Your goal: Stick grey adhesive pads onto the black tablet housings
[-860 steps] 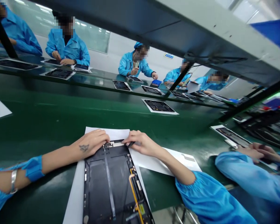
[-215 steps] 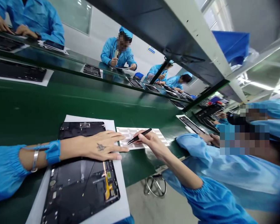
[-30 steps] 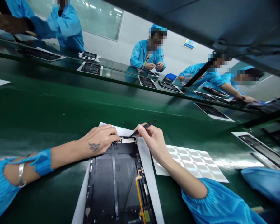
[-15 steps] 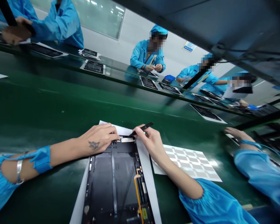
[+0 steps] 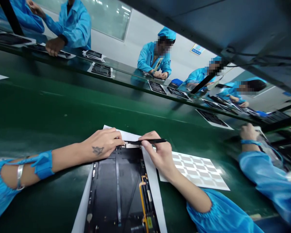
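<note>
An opened black tablet housing [image 5: 116, 191] lies on a white paper sheet [image 5: 155, 200], its top edge near my hands and an orange flex cable at its lower part. My left hand [image 5: 103, 142] rests on that top edge, fingers over a small pale strip [image 5: 132, 145]. My right hand [image 5: 158, 152] pinches black tweezers [image 5: 150, 141], which lie nearly level with their tips at the strip. To the right of my right hand lies a white sheet of pale rectangular labels [image 5: 196, 170], partly under my wrist.
The housing lies on a green conveyor belt [image 5: 63, 103]. Across it, several co-workers in blue smocks sit behind more housings on white sheets. A co-worker's hand with a blue wristband [image 5: 248, 132] is at far right. A dark shelf [image 5: 208, 29] runs overhead.
The tweezers have swung from pointing up and right to lying nearly level across the strip. The co-worker's hand at right has moved up and away from the belt edge.
</note>
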`<state>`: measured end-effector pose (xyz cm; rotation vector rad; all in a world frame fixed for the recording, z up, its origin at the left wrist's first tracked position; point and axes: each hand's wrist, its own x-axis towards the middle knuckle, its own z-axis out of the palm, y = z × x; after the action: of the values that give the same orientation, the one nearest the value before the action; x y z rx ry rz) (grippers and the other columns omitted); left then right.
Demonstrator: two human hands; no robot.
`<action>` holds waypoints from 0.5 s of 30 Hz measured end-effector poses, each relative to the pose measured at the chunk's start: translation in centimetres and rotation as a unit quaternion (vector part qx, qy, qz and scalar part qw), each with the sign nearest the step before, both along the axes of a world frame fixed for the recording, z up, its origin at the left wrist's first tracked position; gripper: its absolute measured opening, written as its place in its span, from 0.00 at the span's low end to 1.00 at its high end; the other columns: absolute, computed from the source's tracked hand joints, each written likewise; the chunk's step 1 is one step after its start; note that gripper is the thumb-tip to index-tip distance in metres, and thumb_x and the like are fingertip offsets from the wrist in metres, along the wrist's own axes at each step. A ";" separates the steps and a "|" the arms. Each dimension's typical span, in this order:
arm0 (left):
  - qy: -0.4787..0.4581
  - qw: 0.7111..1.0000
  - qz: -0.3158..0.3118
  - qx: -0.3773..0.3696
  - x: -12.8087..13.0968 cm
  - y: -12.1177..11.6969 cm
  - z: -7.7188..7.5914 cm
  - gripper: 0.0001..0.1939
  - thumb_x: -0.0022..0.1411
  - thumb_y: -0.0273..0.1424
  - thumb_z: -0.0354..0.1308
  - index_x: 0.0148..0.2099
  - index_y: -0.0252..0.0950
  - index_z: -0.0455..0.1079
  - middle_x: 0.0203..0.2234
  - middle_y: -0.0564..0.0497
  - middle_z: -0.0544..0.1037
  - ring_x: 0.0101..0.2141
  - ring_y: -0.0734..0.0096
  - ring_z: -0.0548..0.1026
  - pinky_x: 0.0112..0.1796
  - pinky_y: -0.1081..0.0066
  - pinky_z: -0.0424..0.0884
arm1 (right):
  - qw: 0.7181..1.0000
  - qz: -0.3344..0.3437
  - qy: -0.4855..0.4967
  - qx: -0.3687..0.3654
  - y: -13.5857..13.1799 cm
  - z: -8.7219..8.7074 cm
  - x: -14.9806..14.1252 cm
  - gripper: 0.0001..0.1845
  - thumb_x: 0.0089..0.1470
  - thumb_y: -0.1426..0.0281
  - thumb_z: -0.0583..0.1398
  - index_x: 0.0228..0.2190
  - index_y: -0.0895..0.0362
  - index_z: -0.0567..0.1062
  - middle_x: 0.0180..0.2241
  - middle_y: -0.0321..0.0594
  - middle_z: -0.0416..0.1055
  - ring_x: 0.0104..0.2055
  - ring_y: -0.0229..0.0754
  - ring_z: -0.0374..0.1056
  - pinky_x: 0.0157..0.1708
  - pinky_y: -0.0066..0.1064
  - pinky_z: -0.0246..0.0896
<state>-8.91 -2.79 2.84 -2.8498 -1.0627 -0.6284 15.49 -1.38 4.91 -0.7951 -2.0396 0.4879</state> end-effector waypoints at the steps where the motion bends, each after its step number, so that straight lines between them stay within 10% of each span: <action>1: 0.001 1.000 -0.002 0.004 0.0 0.0 0.0 0.17 0.64 0.18 0.48 0.47 0.36 0.74 0.41 0.48 0.77 0.41 0.65 0.74 0.38 0.69 0.71 | 1.000 0.011 -0.014 0.017 0.0 -0.1 -0.2 0.08 0.63 0.69 0.59 0.34 0.55 0.78 0.31 0.39 0.76 0.35 0.42 0.72 0.36 0.32 0.67; 9: -0.012 1.000 0.002 -0.015 0.0 0.0 -0.1 0.17 0.65 0.18 0.48 0.48 0.37 0.75 0.41 0.49 0.77 0.41 0.65 0.74 0.39 0.69 0.71 | 0.987 0.042 -0.081 0.133 0.3 0.3 1.0 0.07 0.64 0.72 0.57 0.36 0.56 0.76 0.30 0.41 0.75 0.34 0.43 0.71 0.34 0.34 0.68; 15: -0.025 1.000 -0.003 -0.011 0.3 -0.1 0.1 0.16 0.66 0.18 0.48 0.45 0.36 0.75 0.40 0.49 0.78 0.40 0.65 0.74 0.40 0.67 0.72 | 0.886 0.161 -0.240 0.362 0.3 0.5 2.1 0.09 0.67 0.70 0.55 0.40 0.57 0.76 0.29 0.40 0.77 0.33 0.42 0.71 0.37 0.35 0.68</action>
<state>-8.63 -2.93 2.93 -2.8716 -1.0767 -0.6952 17.63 -1.11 5.44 -0.1097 -2.5633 -0.3488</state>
